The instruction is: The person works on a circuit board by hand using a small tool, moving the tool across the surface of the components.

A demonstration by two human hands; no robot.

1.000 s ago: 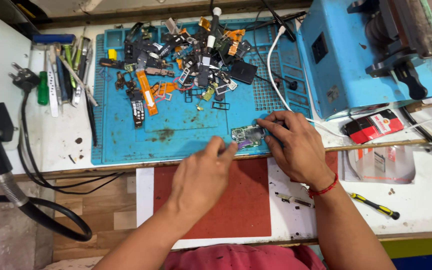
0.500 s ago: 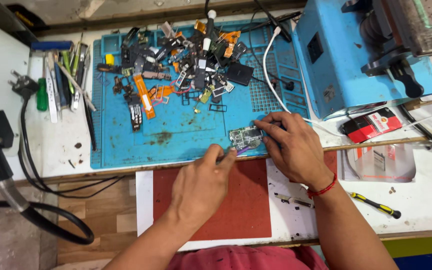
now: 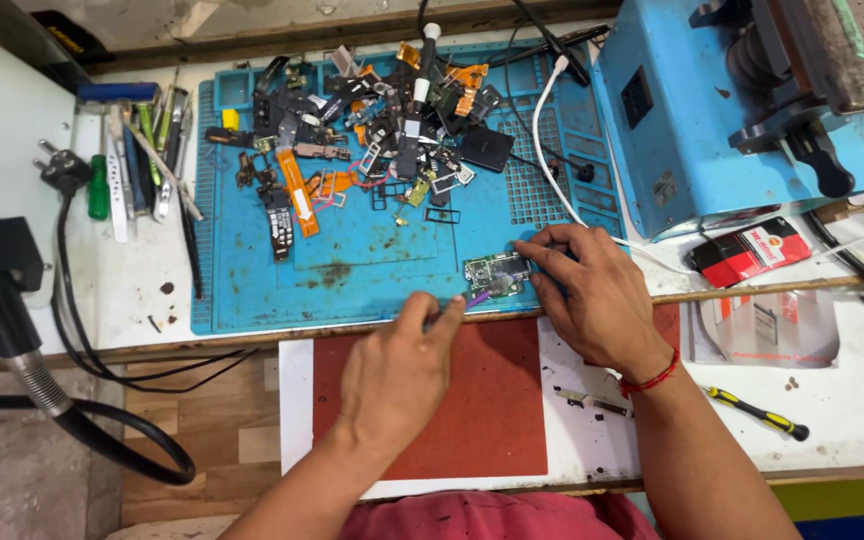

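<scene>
Presently, view: head camera is looking straight down on a cluttered desk (image 3: 852, 400).
Left hand: left hand (image 3: 397, 370) is lying knuckles-up over the red pad (image 3: 482, 420), fingers curled shut around a purple-tipped tool (image 3: 476, 298); only the tip is showing past the forefinger.
Tool tip: it is pointing up and right, reaching the lower left corner of the board (image 3: 497, 270); actual contact is too small to tell.
Right hand: right hand (image 3: 592, 295) is resting palm-down just right of the board, fingertips closing on its right and top edges and pinning it in place; a red thread is circling the wrist.
Board: small green circuit board is lying flat at the near edge of the blue mat (image 3: 352, 270), between the two hands.
Parts heap: loose parts (image 3: 372, 140), with flex strips, frames and small black pieces, are piling at the far side of the mat, well apart from the board.
Tools: hand tools (image 3: 142, 160) are lying in a row left of the mat.
Blue machine: blue machine (image 3: 712, 120) is standing to the right; a white cable (image 3: 547, 150) is running down beside it.
Screwdriver: yellow-and-black screwdriver (image 3: 757, 412) is lying right of the right forearm.
Packet: red packet (image 3: 752, 250) is sitting below the machine.
</scene>
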